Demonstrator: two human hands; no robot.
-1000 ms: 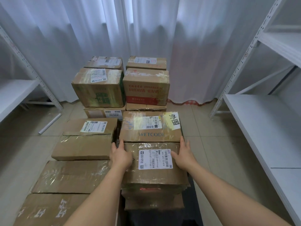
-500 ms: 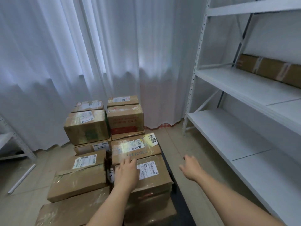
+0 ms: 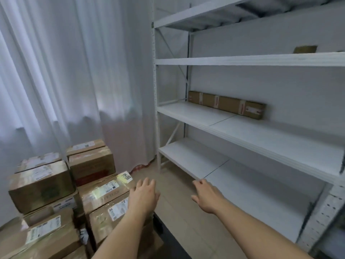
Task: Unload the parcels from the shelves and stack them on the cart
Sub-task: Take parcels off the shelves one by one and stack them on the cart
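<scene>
Both hands have come off the stacked parcels (image 3: 104,208) at lower left: the left hand (image 3: 143,195) and right hand (image 3: 206,198) now float with loose fingers, holding nothing. One long brown taped parcel (image 3: 226,105) lies on the middle shelf (image 3: 242,131), centre right. Another box (image 3: 304,49) higher up is mostly hidden.

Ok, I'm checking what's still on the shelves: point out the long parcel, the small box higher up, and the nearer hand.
long parcel (image 3: 226,105): head view, middle of its front face.
small box (image 3: 305,49): head view, its visible front.
right hand (image 3: 207,196): head view, back of the hand.
</scene>
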